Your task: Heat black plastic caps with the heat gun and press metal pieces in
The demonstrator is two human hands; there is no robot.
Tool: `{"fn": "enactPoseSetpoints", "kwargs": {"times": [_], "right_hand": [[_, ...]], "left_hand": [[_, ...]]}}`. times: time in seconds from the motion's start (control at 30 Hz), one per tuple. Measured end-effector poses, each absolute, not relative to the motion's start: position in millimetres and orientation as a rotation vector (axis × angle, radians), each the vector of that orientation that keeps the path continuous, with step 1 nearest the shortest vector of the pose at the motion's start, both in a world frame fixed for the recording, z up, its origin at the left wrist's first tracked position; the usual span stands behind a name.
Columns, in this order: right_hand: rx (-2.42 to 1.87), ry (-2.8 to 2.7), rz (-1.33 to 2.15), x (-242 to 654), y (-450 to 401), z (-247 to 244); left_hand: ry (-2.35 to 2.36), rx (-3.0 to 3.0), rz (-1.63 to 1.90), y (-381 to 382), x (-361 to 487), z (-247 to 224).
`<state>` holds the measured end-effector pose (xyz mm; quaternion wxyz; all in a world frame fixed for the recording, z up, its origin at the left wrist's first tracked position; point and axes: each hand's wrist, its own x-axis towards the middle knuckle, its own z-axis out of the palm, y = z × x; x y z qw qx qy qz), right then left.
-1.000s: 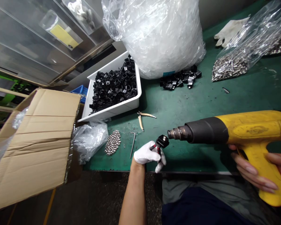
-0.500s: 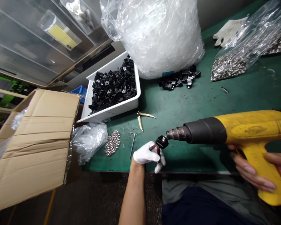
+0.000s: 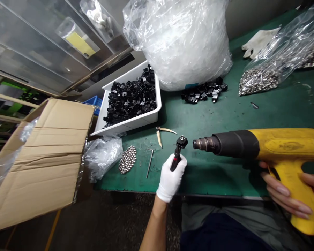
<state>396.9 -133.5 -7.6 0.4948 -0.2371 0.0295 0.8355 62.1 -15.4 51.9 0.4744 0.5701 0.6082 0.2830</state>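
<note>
My left hand (image 3: 172, 176), in a white glove, is closed around the dark, red-marked handles of pliers (image 3: 176, 161). Their jaws grip a small black plastic part (image 3: 181, 141) with a shiny metal fitting on top. My bare right hand (image 3: 288, 198) is wrapped round the grip of a yellow heat gun (image 3: 282, 144). The gun's stepped metal nozzle points left at the black part, with a small gap between them. Just beyond my left hand lie cutters with beige handles (image 3: 159, 136) and a hex key (image 3: 149, 163).
A white bin (image 3: 136, 120) of black parts stands at the back left, beside a big clear bag (image 3: 185, 48). More black parts (image 3: 205, 91) lie before that bag. Metal fittings (image 3: 127, 159), a cardboard box (image 3: 47, 153), a bag of metal pieces (image 3: 259, 80) and a glove (image 3: 260, 42) are around.
My left hand has turned, so the pliers now point away from me and the black part sits higher, fitting upward. The heat gun's nozzle appears slightly farther from the part.
</note>
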Motion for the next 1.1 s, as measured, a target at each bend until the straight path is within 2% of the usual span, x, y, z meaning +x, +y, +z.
{"fn": "enactPoseSetpoints", "kwargs": {"times": [0.3,0.7,1.1], "right_hand": [[-0.62,0.06,2.023,392.7,-128.4,3.3],[-0.653,-0.043,2.023,394.2,-123.6,9.3],[-0.662,-0.07,2.037,393.5,-121.6,13.5]], "left_hand": [[1.832,1.691,0.888,-23.7,70.0,22.1],[1.76,1.883,0.814,-20.7,63.8,21.8],[1.653,1.835,0.853,-18.2,62.1,28.4]]}}
